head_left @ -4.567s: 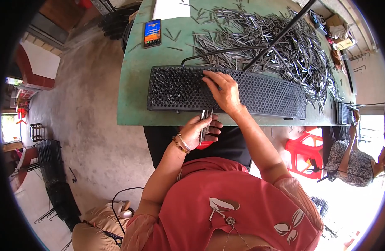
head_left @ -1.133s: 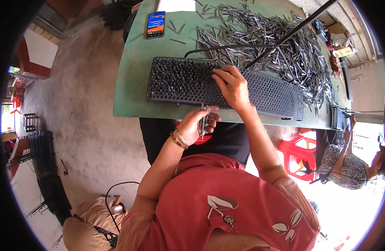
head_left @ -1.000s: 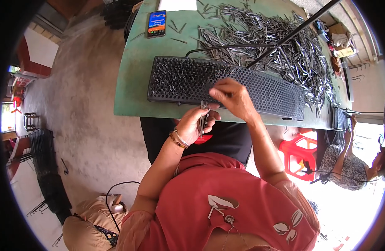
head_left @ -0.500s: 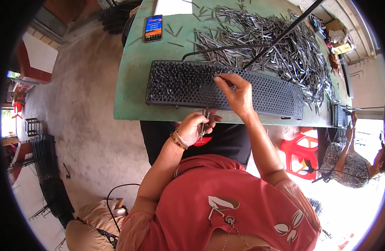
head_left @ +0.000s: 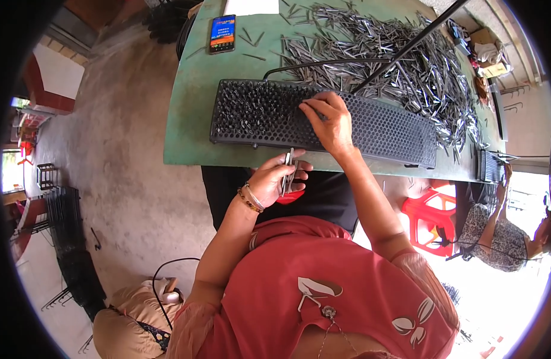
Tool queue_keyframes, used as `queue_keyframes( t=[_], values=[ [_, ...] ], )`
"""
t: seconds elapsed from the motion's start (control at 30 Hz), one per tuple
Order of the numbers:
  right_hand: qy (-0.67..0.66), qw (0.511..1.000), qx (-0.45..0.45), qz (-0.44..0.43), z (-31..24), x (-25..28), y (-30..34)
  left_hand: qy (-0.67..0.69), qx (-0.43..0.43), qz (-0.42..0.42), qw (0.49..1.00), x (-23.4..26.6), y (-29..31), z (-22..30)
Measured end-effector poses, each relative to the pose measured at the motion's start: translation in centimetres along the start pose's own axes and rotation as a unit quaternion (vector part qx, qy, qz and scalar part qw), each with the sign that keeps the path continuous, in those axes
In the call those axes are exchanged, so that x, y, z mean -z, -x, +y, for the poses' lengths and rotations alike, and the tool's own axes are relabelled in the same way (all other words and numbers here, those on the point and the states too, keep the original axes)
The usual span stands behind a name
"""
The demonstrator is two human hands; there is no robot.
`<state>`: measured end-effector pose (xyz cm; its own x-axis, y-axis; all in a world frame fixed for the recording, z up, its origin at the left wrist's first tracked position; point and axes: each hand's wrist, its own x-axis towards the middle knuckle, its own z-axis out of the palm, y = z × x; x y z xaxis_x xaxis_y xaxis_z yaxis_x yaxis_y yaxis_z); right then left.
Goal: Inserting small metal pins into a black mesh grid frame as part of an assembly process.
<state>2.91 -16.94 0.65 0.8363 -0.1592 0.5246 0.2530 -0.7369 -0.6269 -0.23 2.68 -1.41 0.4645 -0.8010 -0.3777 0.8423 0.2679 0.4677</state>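
Note:
A long black rack full of round holes lies along the near edge of the green table. Its left part bristles with dark upright pieces; the holes towards the right show bare. Over the middle of the rack, beside the last filled holes, is my right hand, thumb and forefinger pinched together; anything between the fingertips is too small to make out. Just in front of the table edge, my left hand is closed round a few thin metal strips, which stick up past the thumb.
A big heap of similar metal strips covers the back right of the green table. A phone lies at the back left. A black metal rod slants across the heap. Red stools and another person are at the right.
My right hand has shifted slightly left over the rack, fingertips still pinched. The strips in my left hand have fanned a little, and its fingers have loosened. The whole view has shifted slightly.

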Motion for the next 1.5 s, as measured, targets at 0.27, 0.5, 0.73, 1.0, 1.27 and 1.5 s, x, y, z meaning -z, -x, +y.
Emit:
queue_keyframes(
  t=[0.27, 0.5, 0.73, 1.0, 1.27, 1.5],
  values=[
    [-0.002, 0.999, -0.029, -0.016, -0.7, 0.2, 0.3, -0.055, -0.032, -0.011, 0.998, -0.9, 0.4, 0.5],
    [-0.251, 0.919, -0.134, -0.274, -4.3, 3.5, 1.7, -0.119, -0.044, -0.044, 0.991, -1.5, 1.0, 1.3],
    [-0.382, 0.828, -0.314, -0.264, -3.5, 3.8, 1.8, -0.126, -0.041, -0.082, 0.988, -1.6, 0.7, 1.0],
    [-0.148, 0.969, -0.181, -0.082, -2.6, 2.8, -1.2, -0.036, -0.027, -0.001, 0.999, -1.0, 0.0, 0.3],
    [-0.125, 0.981, -0.115, -0.096, -1.3, 2.1, -1.1, -0.029, -0.029, -0.011, 0.999, -0.3, -0.2, 0.0],
    [-0.094, 0.988, -0.051, -0.112, -1.2, 2.1, -1.2, 0.019, -0.019, -0.02, 0.999, -0.1, -0.1, 0.0]
  ],
)
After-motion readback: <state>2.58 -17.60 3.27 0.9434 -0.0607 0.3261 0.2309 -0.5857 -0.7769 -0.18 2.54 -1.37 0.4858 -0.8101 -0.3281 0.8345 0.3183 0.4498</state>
